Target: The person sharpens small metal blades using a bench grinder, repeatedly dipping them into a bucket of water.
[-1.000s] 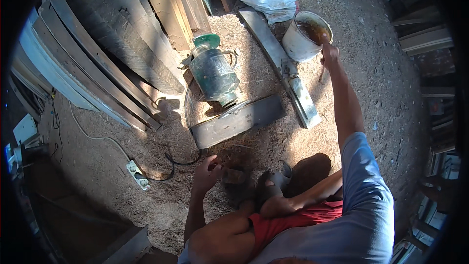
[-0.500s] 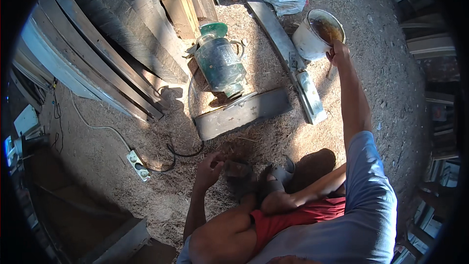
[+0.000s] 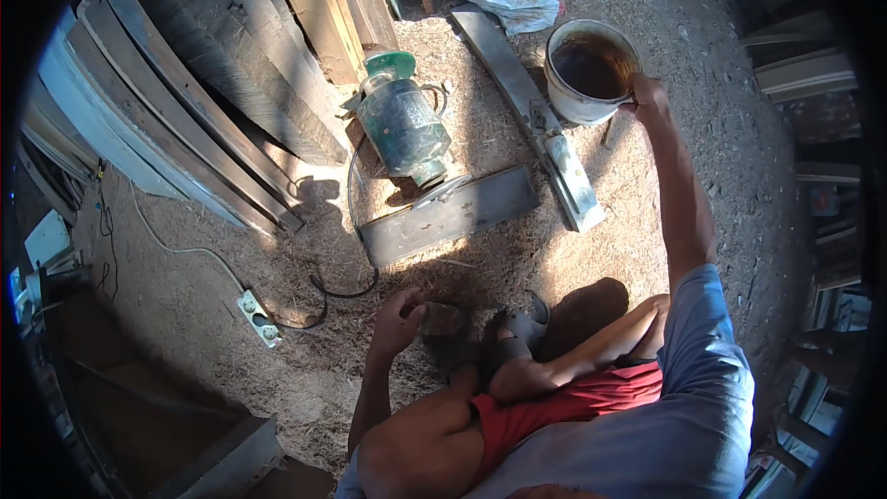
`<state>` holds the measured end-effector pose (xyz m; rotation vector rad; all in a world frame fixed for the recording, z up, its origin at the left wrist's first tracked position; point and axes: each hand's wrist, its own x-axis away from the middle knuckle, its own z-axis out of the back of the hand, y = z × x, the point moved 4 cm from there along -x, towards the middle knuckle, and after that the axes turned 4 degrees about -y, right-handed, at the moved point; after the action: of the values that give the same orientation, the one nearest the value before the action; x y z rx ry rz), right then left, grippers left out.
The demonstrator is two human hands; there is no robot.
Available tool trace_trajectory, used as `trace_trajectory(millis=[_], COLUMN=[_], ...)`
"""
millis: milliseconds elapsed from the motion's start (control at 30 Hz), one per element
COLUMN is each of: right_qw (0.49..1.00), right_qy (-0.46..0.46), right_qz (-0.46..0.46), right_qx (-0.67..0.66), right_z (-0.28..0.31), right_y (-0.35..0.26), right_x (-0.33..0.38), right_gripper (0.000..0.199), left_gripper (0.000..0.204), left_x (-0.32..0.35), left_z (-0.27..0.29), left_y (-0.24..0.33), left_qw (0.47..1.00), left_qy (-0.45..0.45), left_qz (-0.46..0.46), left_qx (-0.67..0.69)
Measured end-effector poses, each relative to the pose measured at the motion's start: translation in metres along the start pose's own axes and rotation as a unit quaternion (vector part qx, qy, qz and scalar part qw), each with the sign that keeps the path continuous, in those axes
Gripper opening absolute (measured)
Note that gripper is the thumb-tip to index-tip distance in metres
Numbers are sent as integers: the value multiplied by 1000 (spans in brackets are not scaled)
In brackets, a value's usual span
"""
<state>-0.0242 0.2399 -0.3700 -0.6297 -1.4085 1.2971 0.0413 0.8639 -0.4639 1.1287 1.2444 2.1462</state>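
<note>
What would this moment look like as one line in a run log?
right hand: gripping rim of white bucket | left hand: on small dark block | ground: sawdust | nearby: green motor

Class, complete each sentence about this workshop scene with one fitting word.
1. The right hand grips the rim of the white ____.
2. The left hand holds a small block low over the ____-covered ground.
3. The green motor lies beside leaning wooden ____.

Missing words: bucket; sawdust; planks
</note>
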Motion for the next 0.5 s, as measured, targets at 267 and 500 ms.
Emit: trace_trajectory(millis=[267, 500], right_qw=[993, 975], right_qy=[-82, -125], right_qz=[-27, -84], right_qx=[-76, -163], right_z=[-17, -73], right_y=[-27, -9], right_x=[49, 97], right_gripper=[4, 9], left_gripper=[40, 40], left_x=[-9, -11], left_z=[-11, -17], left_y=[1, 5], left_qw=[999, 999], left_qy=[-19, -27], left_qz=[-27, -41], left_qx=[39, 24])
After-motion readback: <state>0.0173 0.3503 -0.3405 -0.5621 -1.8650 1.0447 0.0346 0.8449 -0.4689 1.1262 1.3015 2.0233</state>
